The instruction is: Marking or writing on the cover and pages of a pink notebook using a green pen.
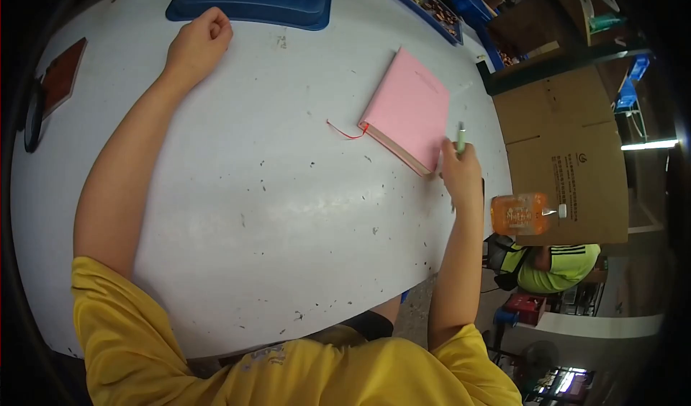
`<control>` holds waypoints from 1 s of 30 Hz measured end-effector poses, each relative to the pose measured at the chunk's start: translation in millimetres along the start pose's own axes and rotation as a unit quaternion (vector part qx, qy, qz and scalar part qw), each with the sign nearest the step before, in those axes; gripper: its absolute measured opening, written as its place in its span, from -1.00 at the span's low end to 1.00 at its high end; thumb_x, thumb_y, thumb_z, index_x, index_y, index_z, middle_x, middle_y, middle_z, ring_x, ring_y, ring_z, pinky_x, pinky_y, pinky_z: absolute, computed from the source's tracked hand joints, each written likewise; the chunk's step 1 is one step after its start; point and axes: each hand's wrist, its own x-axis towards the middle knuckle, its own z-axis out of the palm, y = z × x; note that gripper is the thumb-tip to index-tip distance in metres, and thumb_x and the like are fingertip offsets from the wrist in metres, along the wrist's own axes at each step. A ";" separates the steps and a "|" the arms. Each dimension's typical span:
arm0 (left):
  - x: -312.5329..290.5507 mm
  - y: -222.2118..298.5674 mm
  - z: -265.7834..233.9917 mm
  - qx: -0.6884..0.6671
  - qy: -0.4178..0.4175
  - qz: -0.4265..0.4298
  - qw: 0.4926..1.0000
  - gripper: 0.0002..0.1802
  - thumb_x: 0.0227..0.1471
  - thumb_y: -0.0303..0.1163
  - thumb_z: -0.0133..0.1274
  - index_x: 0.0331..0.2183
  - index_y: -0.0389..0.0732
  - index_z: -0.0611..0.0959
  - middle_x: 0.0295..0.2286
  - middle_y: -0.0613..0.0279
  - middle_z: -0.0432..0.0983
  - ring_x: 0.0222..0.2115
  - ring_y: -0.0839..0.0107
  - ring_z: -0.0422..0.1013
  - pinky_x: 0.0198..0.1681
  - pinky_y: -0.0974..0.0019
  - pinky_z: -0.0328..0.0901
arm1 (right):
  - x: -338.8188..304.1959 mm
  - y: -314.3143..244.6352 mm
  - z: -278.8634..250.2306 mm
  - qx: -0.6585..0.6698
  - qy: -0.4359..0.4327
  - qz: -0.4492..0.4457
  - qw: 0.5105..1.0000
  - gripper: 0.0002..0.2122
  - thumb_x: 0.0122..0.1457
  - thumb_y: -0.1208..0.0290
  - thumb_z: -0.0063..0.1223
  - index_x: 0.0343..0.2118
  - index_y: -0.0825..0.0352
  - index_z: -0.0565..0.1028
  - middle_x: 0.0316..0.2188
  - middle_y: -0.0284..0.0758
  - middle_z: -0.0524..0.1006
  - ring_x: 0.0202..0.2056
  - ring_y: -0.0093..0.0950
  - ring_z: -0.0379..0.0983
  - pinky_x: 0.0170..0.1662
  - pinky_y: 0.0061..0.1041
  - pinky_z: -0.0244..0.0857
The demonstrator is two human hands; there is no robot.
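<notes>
A pink notebook [412,107] lies closed on the white table, with a thin red ribbon [345,134] trailing from its lower left corner. Beside its right edge, my right hand [461,167] grips a light green pen [461,140] whose upper end sticks up past the fingers. The lower end of the pen is mostly covered by the hand. My left hand [200,44] rests at the far left of the table, its fingers curled in a loose fist against the near edge of a blue plastic tray [252,1]. Nothing shows in that fist.
At the left edge lie a reddish-brown flat item [63,76] and a black ring-shaped object [33,114]. A bottle of orange drink [520,214] and a cardboard box [568,140] are on the right. Blue bins [432,6] with small parts stand far right; a person in yellow-green [558,268] is beyond.
</notes>
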 end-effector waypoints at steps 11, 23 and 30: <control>-1.9 -2.7 0.9 -0.006 0.004 0.025 1.000 -0.94 0.06 -0.35 -0.02 -0.39 -0.09 0.52 -0.64 0.39 0.38 -0.60 0.50 0.29 -0.46 0.43 0.20 | 13.4 -4.4 9.1 -0.038 -0.104 0.030 0.993 -0.62 0.06 0.28 0.21 -0.26 0.58 0.50 -0.51 -0.27 0.49 -0.54 -0.54 0.31 -0.39 -0.60 0.27; -15.3 26.9 14.8 -0.048 -0.010 0.136 0.990 -0.85 0.10 -0.29 -0.01 -0.30 -0.09 0.58 -0.44 0.31 0.50 -0.45 0.41 0.38 -0.35 0.43 0.28 | -46.5 -47.1 19.5 0.059 -0.225 -0.069 0.970 -0.73 -0.04 0.42 0.29 -0.32 0.49 0.52 -0.58 -0.32 0.45 -0.58 -0.55 0.25 -0.46 -0.62 0.22; -35.5 64.0 9.5 -0.058 -0.251 0.189 0.948 -0.80 0.04 -0.21 0.09 -0.40 -0.12 0.66 -0.08 0.31 0.43 0.01 0.30 0.18 0.10 0.28 0.13 | -64.1 -64.5 13.3 0.207 -0.275 -0.109 0.933 -0.71 0.07 0.43 0.16 -0.16 0.42 0.46 -0.47 -0.34 0.48 -0.61 -0.65 0.20 -0.57 -0.70 0.12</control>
